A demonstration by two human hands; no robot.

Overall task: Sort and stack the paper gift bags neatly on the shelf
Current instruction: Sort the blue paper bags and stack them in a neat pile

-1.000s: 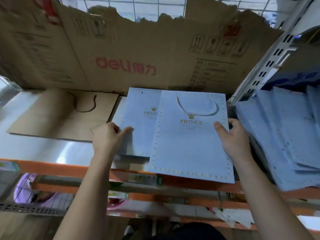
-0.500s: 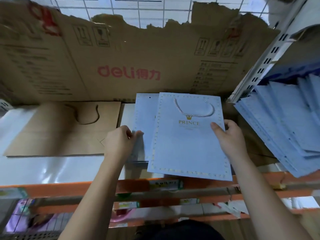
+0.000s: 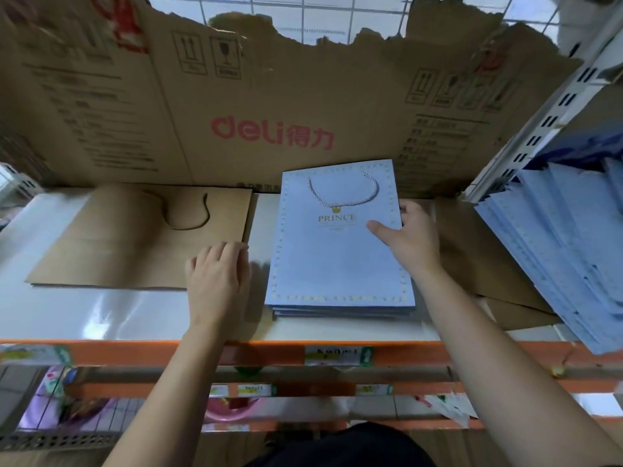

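Looking down from the head camera, a blue gift bag (image 3: 337,261) printed PRINCE lies flat atop a squared stack (image 3: 344,312) of like bags on the white shelf (image 3: 101,315), its rope handle toward the back. The right hand (image 3: 413,239) grasps this top bag at its right edge, thumb on the face, fingers curled round the side. The left hand (image 3: 215,278) lies released, fingers relaxed, just left of the stack, over the corner of a flat brown paper bag (image 3: 135,244). Torn cardboard (image 3: 269,96) stands behind; more blue bags (image 3: 566,251) lean at far right.
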